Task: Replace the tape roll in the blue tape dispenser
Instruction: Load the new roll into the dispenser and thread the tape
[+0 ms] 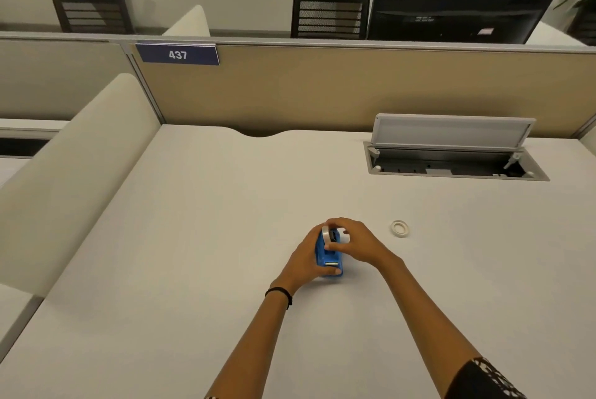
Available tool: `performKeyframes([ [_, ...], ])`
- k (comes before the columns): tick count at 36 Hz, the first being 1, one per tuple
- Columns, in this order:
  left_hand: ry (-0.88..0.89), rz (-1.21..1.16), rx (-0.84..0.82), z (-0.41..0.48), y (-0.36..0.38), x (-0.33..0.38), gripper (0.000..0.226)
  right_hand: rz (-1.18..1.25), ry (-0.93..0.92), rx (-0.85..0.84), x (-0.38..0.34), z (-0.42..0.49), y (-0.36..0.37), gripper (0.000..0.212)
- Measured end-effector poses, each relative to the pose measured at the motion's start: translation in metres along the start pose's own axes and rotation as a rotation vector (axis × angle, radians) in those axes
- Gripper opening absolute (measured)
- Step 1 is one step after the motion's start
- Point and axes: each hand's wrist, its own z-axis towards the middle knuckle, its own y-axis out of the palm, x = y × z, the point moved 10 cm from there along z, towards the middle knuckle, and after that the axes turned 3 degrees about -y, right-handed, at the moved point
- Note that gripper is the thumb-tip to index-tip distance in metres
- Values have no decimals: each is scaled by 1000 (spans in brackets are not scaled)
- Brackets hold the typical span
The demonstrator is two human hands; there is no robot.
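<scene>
The blue tape dispenser (329, 262) stands on the white desk (200, 237), its metal cutter end toward me. My left hand (304, 261) wraps around its left side and holds it down. My right hand (353, 242) reaches over the top, thumb and fingers pinched on a clear tape roll (328, 235) that sits upright in the dispenser's well. A second, thin white tape ring (400, 228) lies flat on the desk to the right, apart from both hands.
An open cable hatch (451, 153) with a raised lid is set into the desk at the back right. A beige partition (322, 89) with a "437" tag closes the far edge. A padded white divider (64, 179) runs along the left.
</scene>
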Motion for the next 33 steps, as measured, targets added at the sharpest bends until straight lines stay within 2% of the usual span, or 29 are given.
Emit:
performKeyframes([
  [14, -13, -58, 30, -1, 0, -6, 88, 182, 39, 47, 15, -4, 4, 46],
  [22, -6, -67, 27, -1, 2, -7, 88, 181, 11, 90, 15, -7, 5, 32],
  [33, -7, -58, 26, 0, 3, -10, 90, 161, 7, 108, 17, -9, 7, 38],
])
